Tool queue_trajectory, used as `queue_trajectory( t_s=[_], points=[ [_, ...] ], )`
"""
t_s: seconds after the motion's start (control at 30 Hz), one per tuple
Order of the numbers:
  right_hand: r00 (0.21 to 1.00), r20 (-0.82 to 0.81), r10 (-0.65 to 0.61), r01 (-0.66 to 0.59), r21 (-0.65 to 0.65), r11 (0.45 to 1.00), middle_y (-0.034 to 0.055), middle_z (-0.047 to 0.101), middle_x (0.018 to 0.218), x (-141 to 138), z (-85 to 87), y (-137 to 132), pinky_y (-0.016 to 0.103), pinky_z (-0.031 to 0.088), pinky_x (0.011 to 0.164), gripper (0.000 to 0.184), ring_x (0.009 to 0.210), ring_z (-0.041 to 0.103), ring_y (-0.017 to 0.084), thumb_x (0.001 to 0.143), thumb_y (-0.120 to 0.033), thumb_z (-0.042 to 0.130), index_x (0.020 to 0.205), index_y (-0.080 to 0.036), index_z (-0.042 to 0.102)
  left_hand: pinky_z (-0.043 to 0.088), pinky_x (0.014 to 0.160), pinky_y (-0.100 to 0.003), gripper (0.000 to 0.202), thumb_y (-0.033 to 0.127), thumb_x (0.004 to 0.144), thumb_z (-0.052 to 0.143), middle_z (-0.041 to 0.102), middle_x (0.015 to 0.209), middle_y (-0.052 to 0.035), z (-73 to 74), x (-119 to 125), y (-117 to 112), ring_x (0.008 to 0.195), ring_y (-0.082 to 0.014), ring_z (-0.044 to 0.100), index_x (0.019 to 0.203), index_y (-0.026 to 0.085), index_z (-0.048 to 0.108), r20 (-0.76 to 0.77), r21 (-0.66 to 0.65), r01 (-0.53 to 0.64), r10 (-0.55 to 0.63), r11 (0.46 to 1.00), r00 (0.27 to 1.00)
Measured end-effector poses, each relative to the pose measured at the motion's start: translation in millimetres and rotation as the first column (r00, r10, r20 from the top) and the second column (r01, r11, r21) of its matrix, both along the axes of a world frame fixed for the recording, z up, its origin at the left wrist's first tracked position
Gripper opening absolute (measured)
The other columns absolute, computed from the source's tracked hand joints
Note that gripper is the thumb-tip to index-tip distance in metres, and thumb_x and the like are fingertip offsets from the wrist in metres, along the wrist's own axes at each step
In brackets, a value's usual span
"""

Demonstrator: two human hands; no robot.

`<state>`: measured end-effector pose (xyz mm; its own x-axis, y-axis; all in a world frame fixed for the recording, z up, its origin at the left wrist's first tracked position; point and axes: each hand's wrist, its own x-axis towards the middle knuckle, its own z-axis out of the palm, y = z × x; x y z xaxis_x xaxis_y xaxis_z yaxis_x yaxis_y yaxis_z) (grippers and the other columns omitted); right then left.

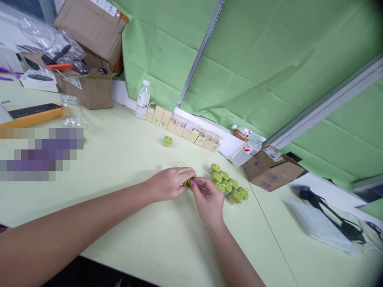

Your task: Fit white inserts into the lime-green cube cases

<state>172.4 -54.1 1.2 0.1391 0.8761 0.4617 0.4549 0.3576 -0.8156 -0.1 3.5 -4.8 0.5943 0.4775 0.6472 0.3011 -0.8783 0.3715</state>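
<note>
My left hand (169, 182) and my right hand (208, 197) meet over the pale green table (125, 159). Both are closed around one small green piece (189, 182), which shows only as a sliver between the fingers. Just right of my hands lies a cluster of several similar small green pieces (229, 184). Another single green piece (168, 140) sits alone farther back on the table. A couple of clear plastic bits (173, 165) lie just behind my left hand.
A row of small tan boxes (182, 127) lines the back edge beside a water bottle (143, 99). Cardboard boxes (89, 48) stack at the far left, another cardboard box (272, 167) at the right. A glass jar (73, 111) and a yellow box (30, 113) stand at left.
</note>
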Motion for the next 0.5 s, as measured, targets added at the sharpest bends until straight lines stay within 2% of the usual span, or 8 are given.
queue_trajectory(
  t_s=[0.2,0.33,0.5],
  points=[
    [1.000,-0.021,0.003,-0.003,-0.017,1.000,0.0042,0.073,0.082,-1.2,2.7,-1.0,0.032,0.060,0.069,0.014,0.073,0.069,0.018,0.084,-0.034,0.071,0.088,-0.020,0.070,0.055,0.097,-0.034,0.044,0.009,0.085,0.056,0.064,0.129,-0.0085,2.7,-0.3,-0.5,0.116,-0.0218,0.064,0.127,0.020,0.054,0.036,-0.015,0.007,-0.006,1.000,0.999],
    [0.997,-0.067,-0.028,0.027,-0.008,1.000,0.0028,0.067,0.079,-3.2,4.0,-1.2,0.028,0.058,0.064,0.017,0.071,0.065,0.016,0.081,-0.033,0.074,0.085,-0.020,0.065,0.056,0.097,-0.033,0.043,0.010,0.085,0.056,0.065,0.129,-0.0093,4.5,-0.3,-2.2,0.117,-0.0221,0.064,0.127,0.019,0.055,0.061,0.022,0.016,-0.017,1.000,0.998],
    [0.983,-0.177,-0.049,0.042,-0.046,0.998,0.0016,0.060,0.088,-0.5,5.0,1.6,0.026,0.058,0.057,0.031,0.071,0.060,0.014,0.076,-0.035,0.078,0.093,-0.022,0.057,0.057,0.096,-0.032,0.042,0.010,0.086,0.055,0.064,0.130,-0.0103,6.6,0.4,-5.0,0.114,-0.0209,0.065,0.128,0.018,0.055,0.087,0.031,0.047,-0.049,0.998,0.995]
  ],
)
